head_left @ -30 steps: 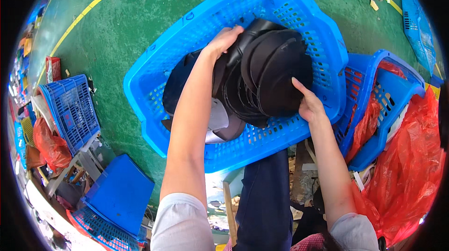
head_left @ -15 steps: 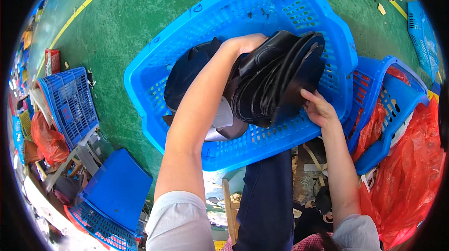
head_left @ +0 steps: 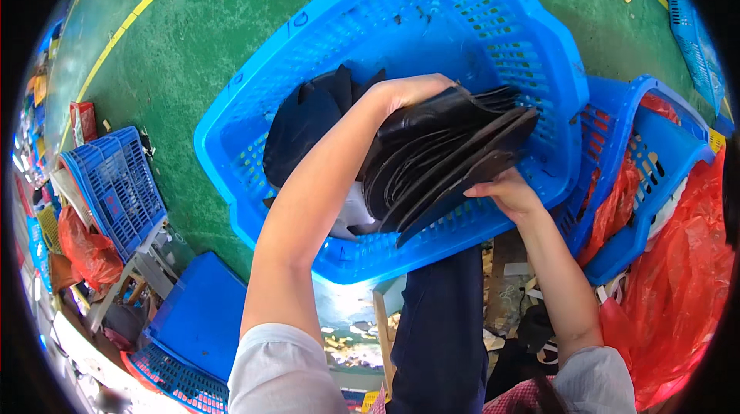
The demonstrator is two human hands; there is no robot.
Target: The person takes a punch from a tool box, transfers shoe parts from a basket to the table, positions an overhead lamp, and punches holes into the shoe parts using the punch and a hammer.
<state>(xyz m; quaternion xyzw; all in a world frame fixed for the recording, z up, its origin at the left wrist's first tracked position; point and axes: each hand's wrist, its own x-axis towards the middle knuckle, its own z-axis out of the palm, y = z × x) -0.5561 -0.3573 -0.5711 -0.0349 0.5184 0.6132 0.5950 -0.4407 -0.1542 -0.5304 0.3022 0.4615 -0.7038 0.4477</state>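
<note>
A stack of thin, curved black leather-like pieces (head_left: 447, 159) is held between my two hands over the large blue plastic basket (head_left: 220, 125). My left hand (head_left: 420, 92) grips the far upper side of the stack; its fingertips are hidden behind the pieces. At the near right edge my right hand (head_left: 509, 196) holds the stack, thumb lying along the outer piece and the other fingers underneath. The layers fan apart toward the right. More black pieces (head_left: 302, 132) lie in the basket's left part, with a grey piece (head_left: 353, 210) partly under my left forearm.
Blue crates (head_left: 655, 183) with red plastic bags (head_left: 663, 283) stand close on the right. On the left are a blue slatted crate (head_left: 119, 183) and a flat blue panel (head_left: 196, 318). My dark-trousered leg (head_left: 439, 329) is just below the basket. Green floor (head_left: 185, 52) with yellow lines lies beyond.
The stack has tilted over and its layers have spread, with its lower edge lower and nearer. My right hand has shifted slightly left and down; my left hand has moved slightly right.
</note>
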